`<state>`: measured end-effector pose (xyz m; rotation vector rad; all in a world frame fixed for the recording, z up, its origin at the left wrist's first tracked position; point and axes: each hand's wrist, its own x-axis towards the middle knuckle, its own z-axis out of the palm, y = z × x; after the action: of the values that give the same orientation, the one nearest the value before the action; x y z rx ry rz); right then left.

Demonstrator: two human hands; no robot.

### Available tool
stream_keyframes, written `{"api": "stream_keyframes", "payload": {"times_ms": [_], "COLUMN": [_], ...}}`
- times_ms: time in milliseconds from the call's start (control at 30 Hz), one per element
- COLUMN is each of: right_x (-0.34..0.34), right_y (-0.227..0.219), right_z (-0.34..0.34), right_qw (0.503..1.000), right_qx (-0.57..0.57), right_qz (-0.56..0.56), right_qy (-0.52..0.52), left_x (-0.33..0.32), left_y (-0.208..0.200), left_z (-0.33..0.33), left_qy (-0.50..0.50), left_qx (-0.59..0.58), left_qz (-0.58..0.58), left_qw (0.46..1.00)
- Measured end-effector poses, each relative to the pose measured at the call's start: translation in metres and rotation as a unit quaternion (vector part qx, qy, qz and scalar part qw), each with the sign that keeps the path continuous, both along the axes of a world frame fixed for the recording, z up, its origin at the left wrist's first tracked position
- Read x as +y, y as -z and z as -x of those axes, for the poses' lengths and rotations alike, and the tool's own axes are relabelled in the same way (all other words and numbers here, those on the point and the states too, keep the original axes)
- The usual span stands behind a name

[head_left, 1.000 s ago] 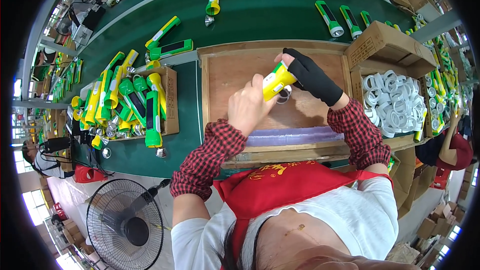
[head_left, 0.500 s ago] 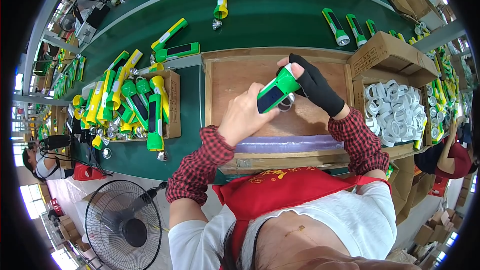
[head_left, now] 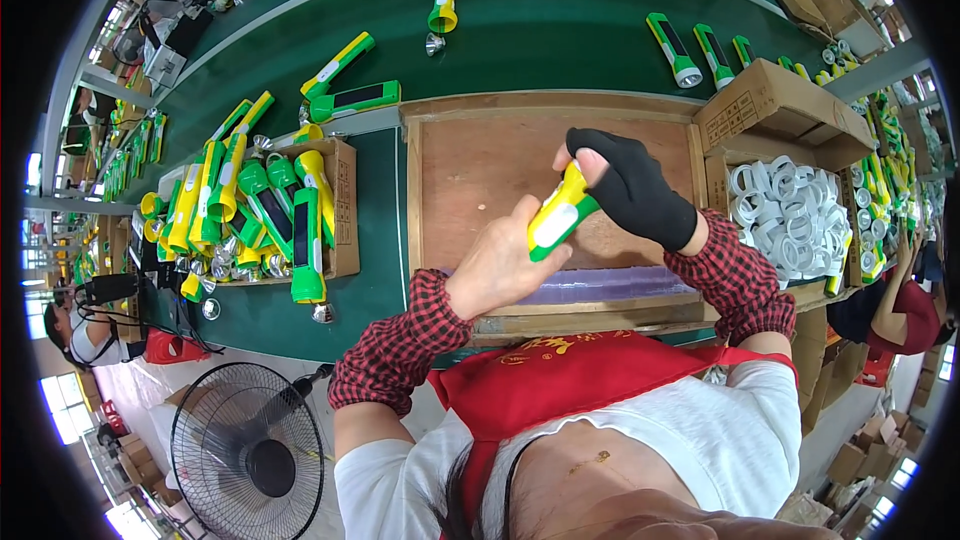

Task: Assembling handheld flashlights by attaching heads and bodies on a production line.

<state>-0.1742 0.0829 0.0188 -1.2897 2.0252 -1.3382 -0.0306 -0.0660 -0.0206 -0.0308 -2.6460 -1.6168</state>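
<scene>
A yellow and green flashlight (head_left: 555, 222) is held between my two hands above a shallow wooden tray (head_left: 470, 180). My bare left hand (head_left: 498, 260) is closed round its body. My right hand (head_left: 640, 192), in a black fingerless glove, is closed over the upper end, the thumb on top. That end is mostly covered by the fingers, so I cannot make out whether a ring sits on it. The yellow side with a pale oblong panel faces up.
White plastic rings (head_left: 785, 215) fill a cardboard box (head_left: 790, 110) on the right. Another carton (head_left: 345, 210) on the left is heaped with flashlights and silver reflectors. More flashlights (head_left: 668, 48) lie on the green bench (head_left: 560, 30). A fan (head_left: 250, 440) stands lower left.
The flashlight has been rolled over: its green side with the dark panel faced up before, and the yellow side does now. A white ring seen under it is out of sight.
</scene>
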Motion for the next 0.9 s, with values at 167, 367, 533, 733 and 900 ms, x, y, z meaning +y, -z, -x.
{"api": "stream_keyframes", "payload": {"times_ms": [167, 367, 533, 733, 900], "right_x": [0.004, -0.013, -0.003, 0.001, 0.016], "right_y": [-0.034, 0.088, 0.015, 0.007, -0.002], "right_z": [-0.01, 0.045, 0.014, -0.017, -0.02], "right_qw": [0.972, 0.996, 0.98, 0.998, 0.991], "right_qx": [0.176, 0.085, -0.187, 0.007, -0.017], "right_qz": [0.087, -0.01, -0.068, 0.055, 0.133], "right_qy": [-0.129, 0.041, -0.027, 0.031, -0.021], "left_x": [-0.007, -0.015, -0.03, -0.002, -0.005], "left_y": [-0.023, 0.026, 0.001, -0.006, -0.023], "left_z": [-0.017, 0.034, 0.018, 0.007, -0.004], "left_qy": [0.227, -0.092, 0.048, -0.004, 0.167], "left_qx": [-0.282, -0.003, -0.206, -0.107, -0.257], "left_qz": [-0.448, 0.334, -0.2, -0.082, -0.348], "left_qw": [0.817, 0.938, 0.957, 0.991, 0.886]}}
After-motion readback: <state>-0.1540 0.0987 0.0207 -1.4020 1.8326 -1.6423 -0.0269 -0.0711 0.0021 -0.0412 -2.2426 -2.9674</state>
